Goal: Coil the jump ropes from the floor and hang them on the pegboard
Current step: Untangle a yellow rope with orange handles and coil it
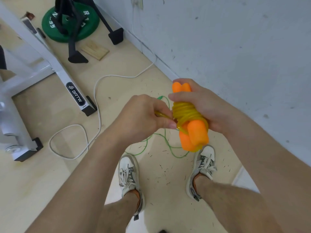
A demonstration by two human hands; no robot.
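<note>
1. Head view, centre: the right hand (pixel 203 106) has its fingers curled round a pair of orange handles (pixel 196 136), which lie side by side with their ends showing above and below the fist.
2. A yellow cord (pixel 186 113) is wound in many turns round the middle of the two handles. The left hand (pixel 143 118), just beside the bundle, pinches the free stretch of cord between thumb and fingers.
3. Handling, as a judgement: the handles look like soft foam, light and easy to grip, so the fist round both is the right hold. The cord looks like smooth, springy plastic that would likely unwind if let slack, so its loose end needs tucking under a turn.
4. Lower centre, on the floor (pixel 50 182) between the hands and the shoes (pixel 128 174): a thin green rope (pixel 165 136) lies in loose loops, not yet gathered. It looks limp and very light, best lifted by its ends. Its handles cannot be made out.
5. Counts: one orange-handled rope in hand, with two handles; one green rope on the floor; two shoes.
6. Left of centre: one white cable (pixel 96 91) trails over the floor, probably a power lead and not a jump rope.
7. Upper left: one green weight plate (pixel 52 27), one wooden board (pixel 95 50) and a white machine frame (pixel 57 66).
8. No pegboard is in view.
</note>
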